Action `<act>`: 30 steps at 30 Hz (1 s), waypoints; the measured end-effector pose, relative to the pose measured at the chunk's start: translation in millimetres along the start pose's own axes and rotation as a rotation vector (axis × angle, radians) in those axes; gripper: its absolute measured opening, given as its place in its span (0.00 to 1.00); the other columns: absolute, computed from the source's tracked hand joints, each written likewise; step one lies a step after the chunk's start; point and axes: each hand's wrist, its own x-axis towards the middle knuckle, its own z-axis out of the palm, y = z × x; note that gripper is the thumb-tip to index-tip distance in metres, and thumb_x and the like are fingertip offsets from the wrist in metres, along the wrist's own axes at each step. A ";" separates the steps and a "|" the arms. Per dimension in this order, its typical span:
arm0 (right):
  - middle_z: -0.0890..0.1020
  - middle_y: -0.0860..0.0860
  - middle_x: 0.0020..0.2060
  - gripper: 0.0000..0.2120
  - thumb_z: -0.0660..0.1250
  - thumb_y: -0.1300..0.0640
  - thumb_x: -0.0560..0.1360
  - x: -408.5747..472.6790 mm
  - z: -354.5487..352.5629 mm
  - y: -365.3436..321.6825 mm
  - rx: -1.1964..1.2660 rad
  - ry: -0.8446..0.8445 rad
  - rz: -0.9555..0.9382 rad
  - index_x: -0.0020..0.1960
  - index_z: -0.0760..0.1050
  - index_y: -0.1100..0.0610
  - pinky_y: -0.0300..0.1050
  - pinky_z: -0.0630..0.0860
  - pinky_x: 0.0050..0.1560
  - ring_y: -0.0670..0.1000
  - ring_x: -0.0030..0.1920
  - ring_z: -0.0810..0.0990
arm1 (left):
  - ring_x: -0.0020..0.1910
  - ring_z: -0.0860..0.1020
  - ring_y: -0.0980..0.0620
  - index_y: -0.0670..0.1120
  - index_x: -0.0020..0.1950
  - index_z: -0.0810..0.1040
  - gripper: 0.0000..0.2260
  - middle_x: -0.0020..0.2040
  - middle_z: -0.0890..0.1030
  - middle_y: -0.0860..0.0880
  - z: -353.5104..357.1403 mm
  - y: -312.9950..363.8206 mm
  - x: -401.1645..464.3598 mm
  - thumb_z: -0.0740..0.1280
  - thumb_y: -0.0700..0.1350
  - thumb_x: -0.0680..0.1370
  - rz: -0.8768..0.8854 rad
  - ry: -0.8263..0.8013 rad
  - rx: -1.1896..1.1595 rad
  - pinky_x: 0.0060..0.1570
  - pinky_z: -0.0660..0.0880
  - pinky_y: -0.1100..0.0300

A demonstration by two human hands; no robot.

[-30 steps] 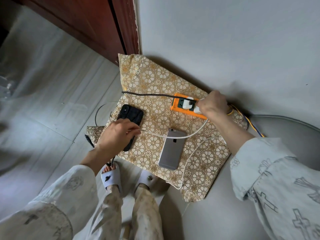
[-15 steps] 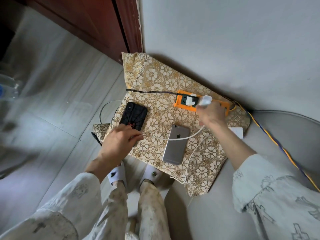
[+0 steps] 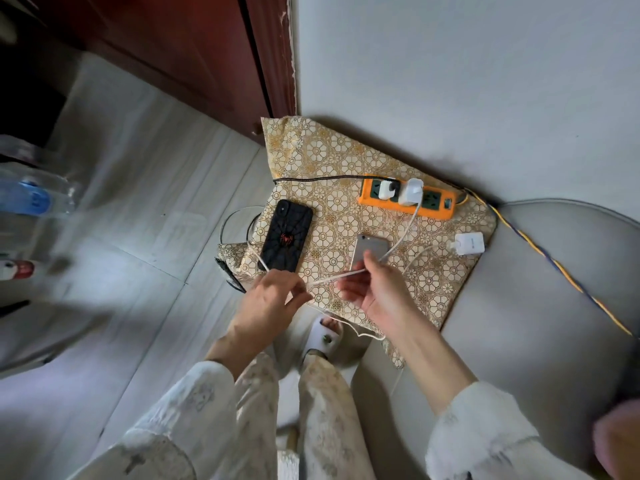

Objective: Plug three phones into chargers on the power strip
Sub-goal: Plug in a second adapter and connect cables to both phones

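Head cam: our left hand [image 3: 273,299] pinches the white cable [image 3: 405,233], and our right hand [image 3: 372,289] curls around the silver phone [image 3: 370,249]. The cable's charger [image 3: 410,192] sits in the orange power strip [image 3: 433,204]; the black phone [image 3: 285,235] lies on the patterned cloth [image 3: 332,150].

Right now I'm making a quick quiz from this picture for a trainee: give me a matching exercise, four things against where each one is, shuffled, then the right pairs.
Things:
1. black phone
2. silver phone
3. loose white charger
4. white cable

Places:
A. runs from the orange power strip to both hands
B. cushion's left side, face down
C. cushion's right edge, unplugged
D. cushion's middle, behind the right hand

Pairs: 1-B, 2-D, 3-C, 4-A
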 end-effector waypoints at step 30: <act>0.78 0.50 0.30 0.12 0.59 0.55 0.77 -162.1 39.2 -52.0 0.548 -0.258 -0.172 0.38 0.75 0.58 0.38 0.70 0.31 0.46 0.29 0.75 | 0.42 0.78 0.47 0.40 0.48 0.78 0.05 0.43 0.82 0.44 -148.2 55.6 -101.8 0.65 0.40 0.76 0.019 -0.002 -0.042 0.46 0.72 0.58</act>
